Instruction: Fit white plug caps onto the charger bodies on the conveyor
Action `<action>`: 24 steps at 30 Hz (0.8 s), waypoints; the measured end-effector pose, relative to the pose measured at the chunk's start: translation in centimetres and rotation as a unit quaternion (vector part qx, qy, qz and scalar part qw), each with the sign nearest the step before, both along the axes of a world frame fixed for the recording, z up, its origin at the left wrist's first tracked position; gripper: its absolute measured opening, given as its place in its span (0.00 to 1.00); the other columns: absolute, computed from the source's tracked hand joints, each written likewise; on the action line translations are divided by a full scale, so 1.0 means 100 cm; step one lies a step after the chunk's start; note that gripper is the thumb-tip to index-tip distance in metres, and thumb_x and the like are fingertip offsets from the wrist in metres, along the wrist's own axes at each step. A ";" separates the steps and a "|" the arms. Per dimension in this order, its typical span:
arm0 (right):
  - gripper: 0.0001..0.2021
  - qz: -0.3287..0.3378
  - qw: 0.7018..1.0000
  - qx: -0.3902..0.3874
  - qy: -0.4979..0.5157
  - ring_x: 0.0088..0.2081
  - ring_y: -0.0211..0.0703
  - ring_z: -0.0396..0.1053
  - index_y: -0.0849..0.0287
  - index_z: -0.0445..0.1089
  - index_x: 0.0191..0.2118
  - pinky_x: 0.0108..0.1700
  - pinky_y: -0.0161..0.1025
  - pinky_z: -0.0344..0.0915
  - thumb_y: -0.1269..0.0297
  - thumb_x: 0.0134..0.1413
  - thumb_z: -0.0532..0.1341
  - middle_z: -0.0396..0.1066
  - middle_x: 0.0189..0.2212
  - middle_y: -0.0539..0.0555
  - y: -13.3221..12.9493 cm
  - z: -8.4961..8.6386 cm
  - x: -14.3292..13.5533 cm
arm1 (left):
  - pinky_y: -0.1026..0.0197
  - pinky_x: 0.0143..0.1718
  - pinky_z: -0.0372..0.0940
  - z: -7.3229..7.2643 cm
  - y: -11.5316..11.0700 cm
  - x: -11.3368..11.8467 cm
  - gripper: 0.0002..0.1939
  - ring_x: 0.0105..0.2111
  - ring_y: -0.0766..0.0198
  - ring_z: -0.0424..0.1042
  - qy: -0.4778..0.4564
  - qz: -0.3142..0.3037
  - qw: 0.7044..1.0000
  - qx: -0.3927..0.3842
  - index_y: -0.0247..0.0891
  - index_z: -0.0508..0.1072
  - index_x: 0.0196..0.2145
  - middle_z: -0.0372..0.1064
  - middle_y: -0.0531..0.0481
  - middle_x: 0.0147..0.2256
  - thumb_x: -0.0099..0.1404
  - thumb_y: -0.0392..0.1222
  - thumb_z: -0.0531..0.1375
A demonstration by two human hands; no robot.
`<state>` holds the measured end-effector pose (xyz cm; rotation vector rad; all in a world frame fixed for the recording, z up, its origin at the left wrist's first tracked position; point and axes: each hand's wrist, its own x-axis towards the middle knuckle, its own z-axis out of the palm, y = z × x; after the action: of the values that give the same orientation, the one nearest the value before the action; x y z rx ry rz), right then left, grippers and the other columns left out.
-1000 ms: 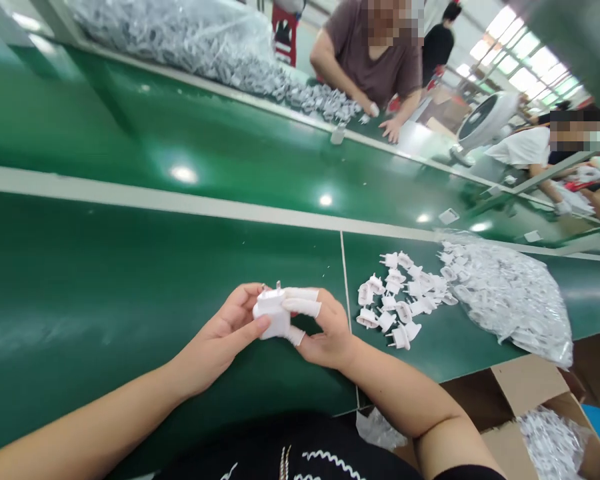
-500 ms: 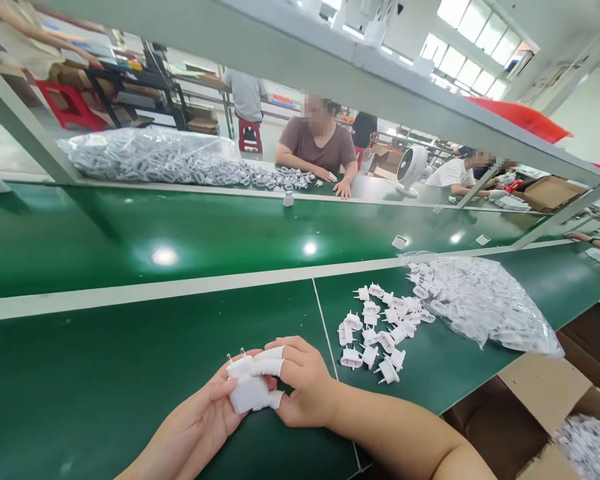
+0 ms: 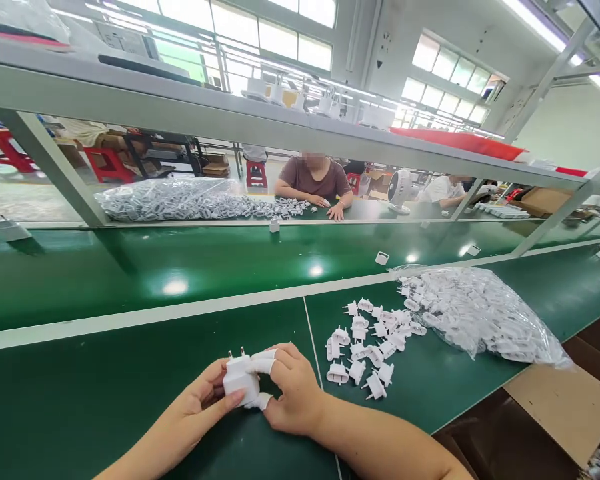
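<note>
A white two-pin plug adapter (image 3: pixel 241 381), its metal pins pointing up and away, is held between both hands over the green table. My left hand (image 3: pixel 203 403) is closed on its left side, the thumb across the lower face. From the right, my right hand (image 3: pixel 293 393) pinches it with fingertips in white finger covers. Right of that hand lies a loose group of white two-pin plug heads (image 3: pixel 375 343) on the table. Beyond them sits a clear plastic bag (image 3: pixel 485 313) full of similar white parts.
A green conveyor belt (image 3: pixel 230 267) runs behind a pale rail (image 3: pixel 130 319), carrying a few white pieces. Above it stretches a grey shelf (image 3: pixel 205 110). A co-worker (image 3: pixel 315 183) sits opposite, near another bag of parts (image 3: pixel 165 199). A cardboard box (image 3: pixel 563 410) stands below the table's right edge.
The camera view has tilted up, showing more shelf and ceiling. My left thumb has moved onto the adapter's lower face; both hands still hold it.
</note>
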<state>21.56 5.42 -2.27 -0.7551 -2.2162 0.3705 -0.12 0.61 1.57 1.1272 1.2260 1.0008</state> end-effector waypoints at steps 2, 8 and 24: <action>0.30 -0.028 0.999 -0.035 0.007 0.55 0.55 0.78 0.55 0.71 0.65 0.61 0.52 0.79 0.69 0.55 0.69 0.82 0.54 0.60 -0.004 0.005 0.000 | 0.42 0.61 0.75 0.002 0.020 -0.008 0.33 0.53 0.38 0.83 0.036 -0.020 0.999 0.017 0.48 0.83 0.53 0.86 0.41 0.50 0.59 0.69 0.78; 0.36 -0.093 0.985 -0.124 -0.078 0.72 0.59 0.69 0.60 0.64 0.76 0.75 0.58 0.70 0.60 0.66 0.70 0.71 0.69 0.68 -0.004 0.034 0.011 | 0.39 0.67 0.70 0.020 0.119 -0.035 0.43 0.56 0.33 0.81 0.159 0.096 0.981 0.048 0.44 0.75 0.50 0.84 0.37 0.49 0.44 0.69 0.79; 0.26 -0.306 0.840 -0.249 -0.372 0.66 0.62 0.76 0.60 0.74 0.66 0.71 0.57 0.67 0.70 0.64 0.69 0.79 0.62 0.66 0.037 0.088 0.061 | 0.22 0.73 0.47 0.051 0.212 -0.112 0.32 0.72 0.08 0.58 0.364 0.271 0.891 -0.027 0.48 0.50 0.38 0.73 0.41 0.54 0.49 0.54 0.69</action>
<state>27.63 9.09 6.55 -2.1228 -2.3834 0.3626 -11.34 21.80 6.68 1.1820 2.2526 0.9550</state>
